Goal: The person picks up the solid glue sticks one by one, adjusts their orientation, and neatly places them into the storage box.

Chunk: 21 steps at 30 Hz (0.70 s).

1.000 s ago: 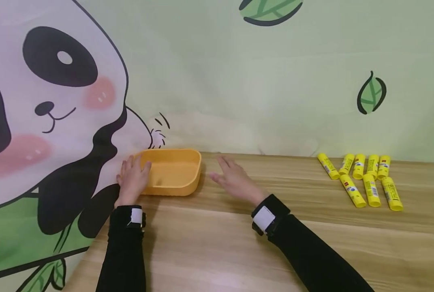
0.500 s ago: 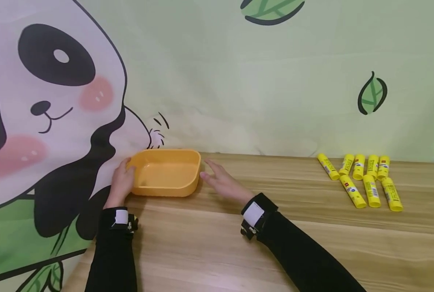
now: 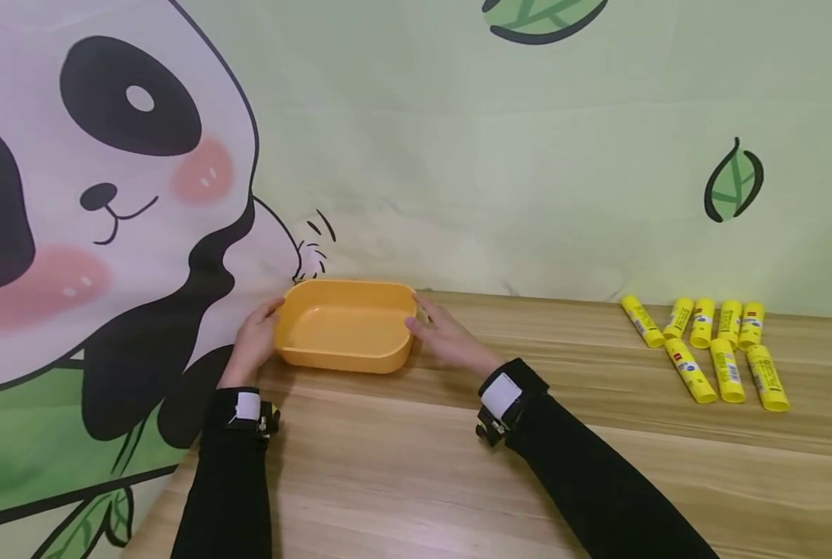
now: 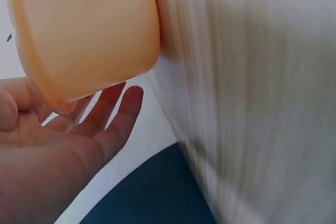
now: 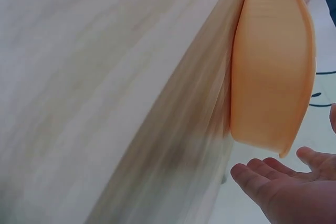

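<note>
An orange-yellow plastic basin (image 3: 346, 362) with rounded corners stands on the wooden table against the backdrop. My left hand (image 3: 253, 343) is against the basin's left end, its fingers extended along the outside and rim. In the left wrist view, that hand's fingers lie loosely spread past the basin's end wall (image 4: 100, 30). My right hand (image 3: 450, 335) is at the right end, its thumb over the rim in the head view. The right wrist view has the right hand's fingers (image 5: 252, 179) straight, with a small gap to the basin wall (image 5: 273, 66).
Several yellow glue sticks (image 3: 726, 371) lie in two rough rows at the right of the table (image 3: 388, 466). Behind stands a pale green backdrop (image 3: 527, 194) with a printed panda (image 3: 143, 233) and leaves.
Since a second ago, my left hand has shifted back from over the basin's left rim to its end. My right hand has closed in on the right end. The basin has slid slightly right.
</note>
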Available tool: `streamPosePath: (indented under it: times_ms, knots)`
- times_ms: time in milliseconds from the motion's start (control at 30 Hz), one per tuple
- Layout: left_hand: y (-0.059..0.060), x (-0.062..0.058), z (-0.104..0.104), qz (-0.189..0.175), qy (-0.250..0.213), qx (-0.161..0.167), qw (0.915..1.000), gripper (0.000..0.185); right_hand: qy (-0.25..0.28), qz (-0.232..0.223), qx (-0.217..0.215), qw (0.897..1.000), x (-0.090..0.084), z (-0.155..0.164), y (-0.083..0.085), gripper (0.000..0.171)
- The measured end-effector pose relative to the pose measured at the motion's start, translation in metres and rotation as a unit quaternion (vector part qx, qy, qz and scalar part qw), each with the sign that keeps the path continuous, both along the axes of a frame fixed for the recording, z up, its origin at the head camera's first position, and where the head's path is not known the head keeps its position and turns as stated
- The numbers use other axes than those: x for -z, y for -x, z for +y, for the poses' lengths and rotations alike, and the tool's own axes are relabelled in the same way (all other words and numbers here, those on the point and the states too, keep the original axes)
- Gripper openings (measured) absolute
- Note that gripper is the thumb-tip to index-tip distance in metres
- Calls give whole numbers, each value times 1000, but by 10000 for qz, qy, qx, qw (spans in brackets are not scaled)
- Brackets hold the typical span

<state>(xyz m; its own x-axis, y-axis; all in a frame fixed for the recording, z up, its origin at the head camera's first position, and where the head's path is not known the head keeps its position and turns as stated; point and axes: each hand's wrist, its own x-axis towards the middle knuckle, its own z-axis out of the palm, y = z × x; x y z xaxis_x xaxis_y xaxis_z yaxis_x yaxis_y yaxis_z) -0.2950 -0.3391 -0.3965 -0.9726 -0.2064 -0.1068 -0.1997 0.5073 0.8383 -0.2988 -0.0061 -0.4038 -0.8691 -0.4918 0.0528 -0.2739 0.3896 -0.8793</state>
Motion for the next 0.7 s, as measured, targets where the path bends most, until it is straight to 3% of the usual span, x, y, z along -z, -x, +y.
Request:
streamPosePath:
  times_ms: [267,433,700]
  knots:
    - [3,-2,16,334,97,347,9988,50,-17,-137,116,9998,-1,18,-2,64]
    - [8,-1,24,299,48,469,9984,50,39,-163,239,9996,1,29,-1,64]
    - [6,4,24,31,-744,727,9946,51,448,-451,211,9978,13,41,2,62]
